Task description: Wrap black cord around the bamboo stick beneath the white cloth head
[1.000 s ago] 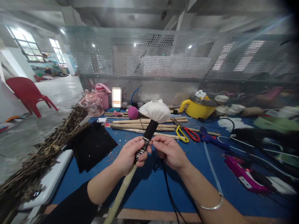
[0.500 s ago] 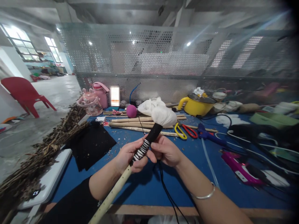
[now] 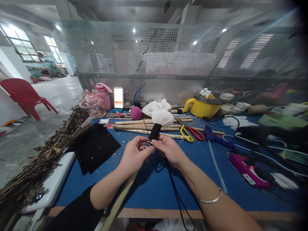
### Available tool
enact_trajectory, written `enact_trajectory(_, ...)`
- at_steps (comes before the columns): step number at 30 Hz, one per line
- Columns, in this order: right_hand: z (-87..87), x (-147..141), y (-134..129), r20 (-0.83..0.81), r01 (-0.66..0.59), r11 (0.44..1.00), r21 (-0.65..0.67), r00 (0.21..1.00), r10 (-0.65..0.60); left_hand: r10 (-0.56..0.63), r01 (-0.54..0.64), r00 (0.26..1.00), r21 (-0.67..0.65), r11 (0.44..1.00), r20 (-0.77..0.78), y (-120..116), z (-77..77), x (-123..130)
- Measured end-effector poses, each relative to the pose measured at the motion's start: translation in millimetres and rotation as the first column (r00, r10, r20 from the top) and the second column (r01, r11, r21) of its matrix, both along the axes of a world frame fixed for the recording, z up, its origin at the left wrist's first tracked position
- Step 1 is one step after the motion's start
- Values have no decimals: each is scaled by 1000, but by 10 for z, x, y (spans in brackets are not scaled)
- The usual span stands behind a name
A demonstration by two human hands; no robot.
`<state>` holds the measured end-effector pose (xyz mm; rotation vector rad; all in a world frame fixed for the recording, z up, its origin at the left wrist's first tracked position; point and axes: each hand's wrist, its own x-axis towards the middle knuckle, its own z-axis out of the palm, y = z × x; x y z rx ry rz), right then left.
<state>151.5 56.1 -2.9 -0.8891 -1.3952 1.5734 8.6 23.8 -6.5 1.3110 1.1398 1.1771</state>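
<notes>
A pale stick (image 3: 121,199) slants up from the table's front edge, its upper part wrapped in black cloth (image 3: 155,131) with black-and-white winding below it. White padded cloth (image 3: 162,118) bulges at its top end. My left hand (image 3: 136,154) is closed around the wound part. My right hand (image 3: 169,150) pinches at the wrap from the right, thumb and fingers pressed together beside the black cloth. Black cord (image 3: 176,192) hangs below my right hand and runs over the front edge.
Behind my hands lie wooden sticks (image 3: 134,126), a purple ball (image 3: 136,113) and scissors with yellow and red handles (image 3: 197,133). A black cloth sheet (image 3: 96,149) and dried stems (image 3: 48,150) are left. Right are a yellow pot (image 3: 204,107), blue glue gun (image 3: 218,140) and purple power strip (image 3: 249,171).
The padded top has moved left and away from me, and the stick looks steeper. My left hand has turned, its thumb now across the winding. My right hand has closed in on the wrap.
</notes>
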Motion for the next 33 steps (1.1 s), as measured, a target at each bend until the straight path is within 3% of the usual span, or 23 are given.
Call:
enact_trajectory(5,6,76,15,-28,5,999,54,1000,-3,-25,36,980,-54,998,197,11,89,-14)
enact_trajectory(15,63,89,-44,-87,-11,1000,23,996,13,-60,96,910,-69,993,411,5,96,-24)
enact_trajectory(20,62,82,-54,-94,-23,1000,8,995,24,-73,118,892,-75,990,445,1,102,-24)
enact_trajectory(25,35,69,-31,-140,-22,1000,0,990,22,-182,250,869,-91,964,460,-25,114,-34)
enact_trajectory(33,70,118,-4,61,49,984,171,996,-60,-90,166,896,-140,976,435,21,64,-33)
